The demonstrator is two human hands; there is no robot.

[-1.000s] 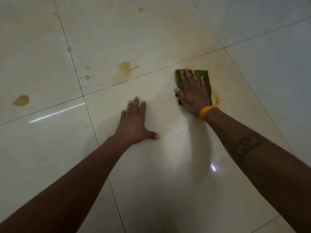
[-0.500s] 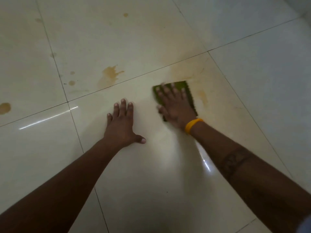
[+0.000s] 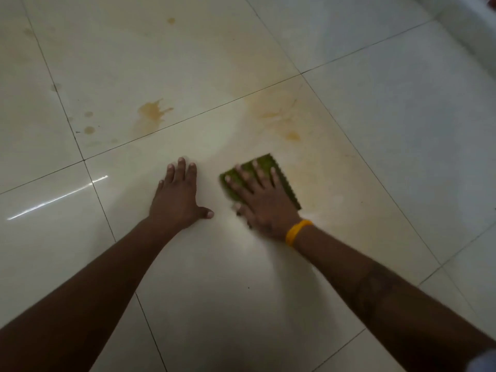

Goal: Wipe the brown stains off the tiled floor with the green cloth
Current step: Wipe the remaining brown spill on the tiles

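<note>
Head view: we find the right hand laid flat with fingers spread, pressing the green cloth onto the tiled floor; it curls round nothing. The left hand rests palm down just beside it, fingers straight, thumb out, bracing on the same tile and holding nothing. We judge the wiping step to be in hand. A smeared brown streak lies just beyond the cloth, a splash stain sits across the grout line to the left, and small spots lie further left, with one more spot far off. The next move calls for a forward push over the streak, then a reach left. Open floor surrounds both hands; a raised edge shows only at the far right corner, well apart.
</note>
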